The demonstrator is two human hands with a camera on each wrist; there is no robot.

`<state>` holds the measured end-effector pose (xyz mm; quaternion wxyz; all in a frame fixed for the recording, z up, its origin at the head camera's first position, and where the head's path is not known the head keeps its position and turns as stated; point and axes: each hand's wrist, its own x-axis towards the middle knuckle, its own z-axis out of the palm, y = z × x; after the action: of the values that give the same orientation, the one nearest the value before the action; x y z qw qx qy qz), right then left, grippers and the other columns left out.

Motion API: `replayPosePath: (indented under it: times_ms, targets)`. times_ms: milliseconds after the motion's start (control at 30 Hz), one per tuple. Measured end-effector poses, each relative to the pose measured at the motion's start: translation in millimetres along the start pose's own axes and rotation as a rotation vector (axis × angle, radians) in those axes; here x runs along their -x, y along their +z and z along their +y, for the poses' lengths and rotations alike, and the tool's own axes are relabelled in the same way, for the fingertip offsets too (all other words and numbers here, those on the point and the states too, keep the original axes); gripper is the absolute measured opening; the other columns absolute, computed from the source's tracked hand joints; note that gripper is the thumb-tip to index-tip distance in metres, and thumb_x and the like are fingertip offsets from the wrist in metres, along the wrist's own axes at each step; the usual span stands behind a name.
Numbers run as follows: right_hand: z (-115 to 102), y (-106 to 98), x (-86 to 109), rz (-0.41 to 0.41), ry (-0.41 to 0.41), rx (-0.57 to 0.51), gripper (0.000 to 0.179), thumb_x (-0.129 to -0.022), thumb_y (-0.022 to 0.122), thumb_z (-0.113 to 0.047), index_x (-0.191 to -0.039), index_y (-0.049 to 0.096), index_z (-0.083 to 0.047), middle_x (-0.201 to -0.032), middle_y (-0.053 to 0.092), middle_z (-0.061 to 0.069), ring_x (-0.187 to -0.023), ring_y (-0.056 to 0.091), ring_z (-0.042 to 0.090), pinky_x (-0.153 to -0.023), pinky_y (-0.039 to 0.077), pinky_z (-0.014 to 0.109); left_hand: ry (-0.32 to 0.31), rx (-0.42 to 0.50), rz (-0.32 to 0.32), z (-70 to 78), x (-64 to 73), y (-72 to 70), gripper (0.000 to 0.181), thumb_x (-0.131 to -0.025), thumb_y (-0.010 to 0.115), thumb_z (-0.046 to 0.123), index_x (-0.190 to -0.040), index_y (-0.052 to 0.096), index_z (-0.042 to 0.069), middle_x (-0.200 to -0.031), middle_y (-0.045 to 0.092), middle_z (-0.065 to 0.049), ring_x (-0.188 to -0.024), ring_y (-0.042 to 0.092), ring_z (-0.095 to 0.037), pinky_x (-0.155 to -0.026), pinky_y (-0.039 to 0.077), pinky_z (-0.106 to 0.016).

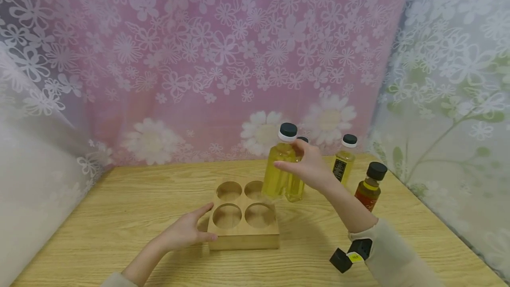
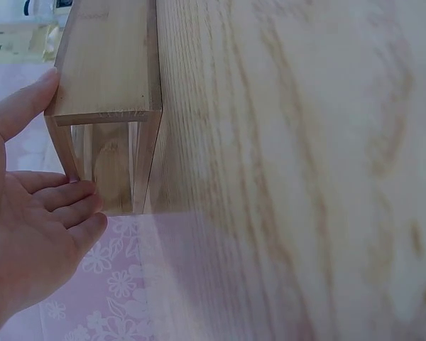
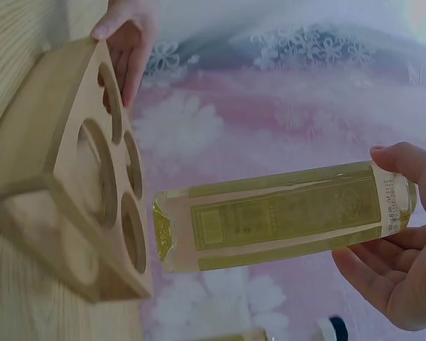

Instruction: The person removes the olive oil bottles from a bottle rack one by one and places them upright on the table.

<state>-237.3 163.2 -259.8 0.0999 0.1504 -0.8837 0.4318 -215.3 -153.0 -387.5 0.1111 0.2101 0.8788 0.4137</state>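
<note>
My right hand (image 1: 312, 169) grips a clear bottle of yellow oil (image 1: 274, 172) near its neck, below the dark cap with its white ring. The bottle is slightly tilted and its base hangs by the holder's far right hole. In the right wrist view, the base of the oil bottle (image 3: 284, 217) is apart from the wooden holder (image 3: 92, 142). This wooden bottle holder (image 1: 244, 235) has several round holes and an open side. My left hand (image 1: 181, 234) touches its left side, thumb at the front corner. In the left wrist view the fingers (image 2: 67, 199) rest along the top board's edge.
Behind the right hand stands another oil bottle (image 1: 295, 185), partly hidden. Farther right are an oil bottle with a black label (image 1: 343, 165) and a dark bottle with a red label (image 1: 367, 194). Flowered curtains (image 1: 239, 56) border the wooden table (image 1: 139, 207).
</note>
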Motion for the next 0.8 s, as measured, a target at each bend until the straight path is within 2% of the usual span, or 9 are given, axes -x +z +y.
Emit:
replayPosePath:
  times_ms: [33,67,167,200,233,533,800]
  targets:
    - [3.6,-3.6,2.0,0.004,0.012,0.019,0.063,-0.078,0.074,-0.034,-0.129,0.05,-0.004,-0.125,0.053,0.017,-0.112,0.047,0.033,-0.089,0.043,0.048,-0.002,-0.005,0.002,0.0,0.0,-0.1,0.093,-0.078,0.074,0.037,-0.144,0.024,-0.004,-0.145,0.029,-0.025,-0.107,0.052,-0.042,-0.097,0.029,-0.062]
    - [7.5,-6.9,3.8,0.008,0.024,0.037,0.065,-0.078,0.074,-0.036,-0.129,0.05,-0.004,-0.126,0.052,0.017,-0.113,0.047,0.033,-0.089,0.043,0.048,-0.001,-0.011,0.006,0.3,0.1,-0.1,0.093,-0.077,0.074,0.037,-0.144,0.024,-0.004,-0.145,0.03,-0.025,-0.118,0.045,-0.043,-0.097,0.029,-0.063]
    - [17.6,-15.1,9.8,0.015,0.059,0.078,0.069,-0.078,0.073,-0.041,-0.132,0.049,-0.005,-0.129,0.051,0.017,-0.117,0.046,0.035,-0.089,0.043,0.05,-0.002,-0.015,0.011,0.9,0.3,-0.2,0.093,-0.077,0.074,0.037,-0.144,0.025,-0.004,-0.145,0.03,-0.024,-0.123,0.038,-0.045,-0.098,0.027,-0.062]
    - [21.2,-17.3,11.5,0.017,0.068,0.087,0.07,-0.078,0.073,-0.042,-0.132,0.049,-0.005,-0.129,0.051,0.018,-0.117,0.046,0.036,-0.089,0.043,0.051,0.002,-0.018,0.012,1.2,0.2,-0.2,0.093,-0.077,0.074,0.037,-0.144,0.026,-0.004,-0.145,0.03,-0.024,-0.129,0.029,-0.045,-0.099,0.026,-0.062]
    - [24.5,-19.3,13.1,0.018,0.077,0.094,0.07,-0.078,0.073,-0.042,-0.131,0.049,-0.005,-0.128,0.052,0.018,-0.117,0.046,0.036,-0.089,0.043,0.051,0.005,-0.017,0.012,1.3,0.2,-0.1,0.093,-0.077,0.074,0.037,-0.144,0.026,-0.004,-0.145,0.029,-0.024,-0.13,0.028,-0.045,-0.099,0.026,-0.062]
    - [53.8,-27.9,27.5,0.003,0.12,0.166,0.074,-0.077,0.071,-0.047,-0.133,0.047,-0.004,-0.127,0.052,0.02,-0.115,0.047,0.039,-0.086,0.044,0.052,0.022,-0.014,0.012,0.1,0.6,0.2,0.092,-0.077,0.075,0.035,-0.143,0.027,-0.006,-0.144,0.03,-0.026,-0.129,0.027,-0.047,-0.099,0.026,-0.063]
    - [71.6,-26.8,38.4,-0.004,0.107,0.214,0.067,-0.077,0.071,-0.048,-0.122,0.053,-0.001,-0.116,0.058,0.019,-0.106,0.053,0.037,-0.079,0.048,0.048,0.023,-0.017,0.017,-0.9,-0.8,0.4,0.092,-0.077,0.075,0.036,-0.143,0.027,-0.005,-0.145,0.03,-0.025,-0.13,0.026,-0.045,-0.1,0.025,-0.062]
